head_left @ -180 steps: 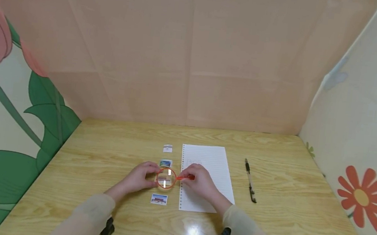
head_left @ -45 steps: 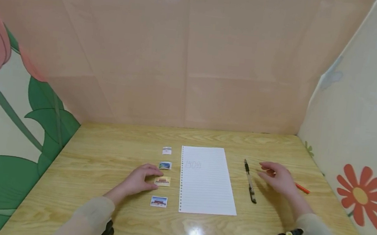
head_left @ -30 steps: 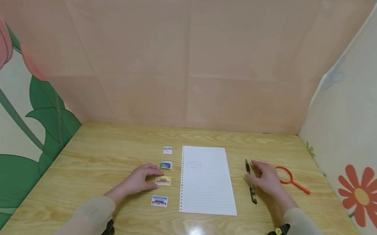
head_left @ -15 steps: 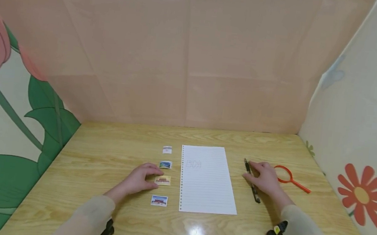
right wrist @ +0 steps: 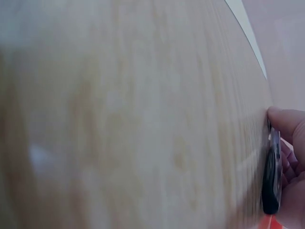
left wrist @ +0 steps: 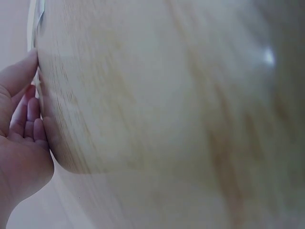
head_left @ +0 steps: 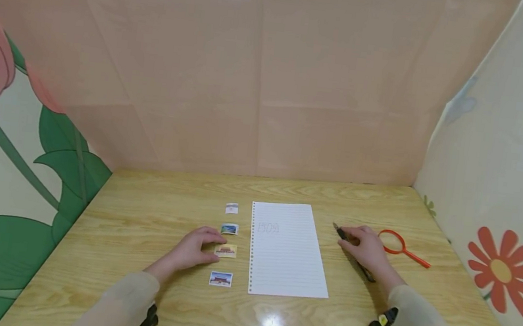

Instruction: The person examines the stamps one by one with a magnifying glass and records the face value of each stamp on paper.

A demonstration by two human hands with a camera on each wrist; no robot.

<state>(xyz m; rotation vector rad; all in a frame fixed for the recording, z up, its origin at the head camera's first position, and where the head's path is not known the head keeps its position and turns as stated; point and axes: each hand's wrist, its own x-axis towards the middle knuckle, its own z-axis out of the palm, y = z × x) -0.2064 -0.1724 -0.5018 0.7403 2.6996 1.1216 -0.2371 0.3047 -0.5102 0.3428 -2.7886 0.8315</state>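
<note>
Fingers of the right hand (head_left: 368,249) pinch the black pen (head_left: 341,233) near its tip, right of centre in the head view, while the left hand (head_left: 191,249) lies with its thumb and forefinger apart, at the left end of the yellow stamp (head_left: 227,251) in the lower middle. That stamp is third down in a column of four. The pen slants, point to the upper left; a loose pinch could let its slim, round barrel turn, and the bare point could mark the sheet (head_left: 289,257) by accident. A nudge from the left fingertips would probably slide the stamp, thin paper on a glossy, wood-grained bench (head_left: 140,208). The sheet is ruled, with a punched left edge and faint writing at upper left. The magnifying glass (head_left: 405,251), a round red rim on a straight handle, lies just beyond the right hand, where a backward sweep might knock it.

Left wrist view: the hand shows at the left edge, fingers loosely bent; the stamp can't be made out.

Right wrist view: the pen's dark, smooth end sits beside the palm at lower right.
</note>
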